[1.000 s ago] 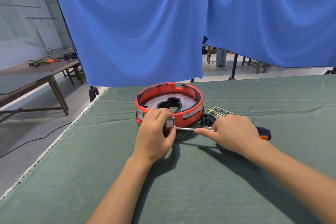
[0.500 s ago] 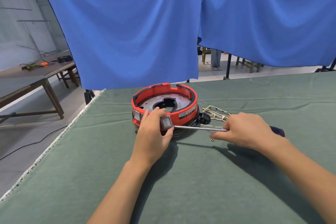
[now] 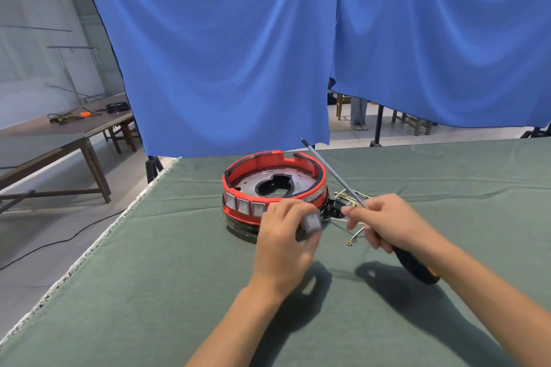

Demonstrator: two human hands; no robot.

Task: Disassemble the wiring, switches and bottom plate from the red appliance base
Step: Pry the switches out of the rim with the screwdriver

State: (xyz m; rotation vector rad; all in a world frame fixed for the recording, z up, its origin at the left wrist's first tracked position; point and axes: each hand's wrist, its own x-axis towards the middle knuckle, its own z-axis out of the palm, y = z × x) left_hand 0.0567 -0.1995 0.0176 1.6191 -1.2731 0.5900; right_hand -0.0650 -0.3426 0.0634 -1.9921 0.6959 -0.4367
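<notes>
Three switches remain in the base; left fingers pinch a fourth, right grip screwdriver.

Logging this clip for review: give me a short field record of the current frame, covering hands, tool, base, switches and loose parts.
left hand: pinches a grey switch, clear of the base
right hand: grips the screwdriver, shaft pointing up and away
base: red, on the green cloth
switches in base: three visible in the front wall
wires: loose, right of the base
</notes>
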